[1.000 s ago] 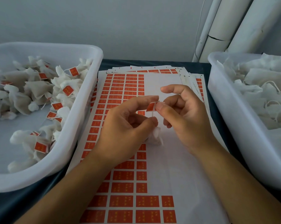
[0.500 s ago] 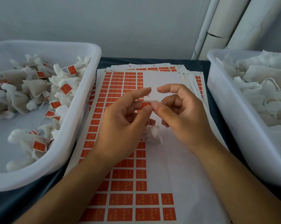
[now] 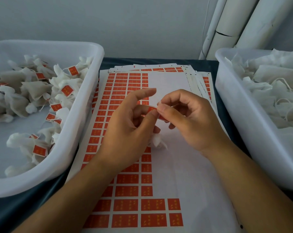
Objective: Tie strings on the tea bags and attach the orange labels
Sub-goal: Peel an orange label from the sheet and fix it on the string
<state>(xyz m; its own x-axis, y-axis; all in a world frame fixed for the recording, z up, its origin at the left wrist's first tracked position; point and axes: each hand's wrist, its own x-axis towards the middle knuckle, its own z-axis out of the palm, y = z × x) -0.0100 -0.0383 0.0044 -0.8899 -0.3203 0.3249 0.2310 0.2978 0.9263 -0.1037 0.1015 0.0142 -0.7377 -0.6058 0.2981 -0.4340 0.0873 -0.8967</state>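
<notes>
- Left bin (image 3: pixel 85 132), white plastic, is sitting on the dark table (image 3: pixel 24 209); it is holding finished tea bags (image 3: pixel 33 91), gathered at the neck, each carrying an orange label on a string. Bags are lying mostly along the far and right walls.
- Right bin (image 3: pixel 233 105), same type, is holding flat unlabelled tea bags (image 3: pixel 273 76) with loose white strings, piled together.
- Label sheets (image 3: pixel 184 174) are lying stacked between the bins; the top sheet is showing orange stickers on its left columns and bottom rows, the rest being bare backing.
- Left hand (image 3: pixel 125 137) and right hand (image 3: pixel 191 118) are working above the sheet. Both are pinching one orange label (image 3: pixel 161 117) between thumb and fingers; left index finger is sticking out straight.
- One tea bag (image 3: pixel 157 142) is lying on the sheet, just below the hands, partly hidden by the left hand.
</notes>
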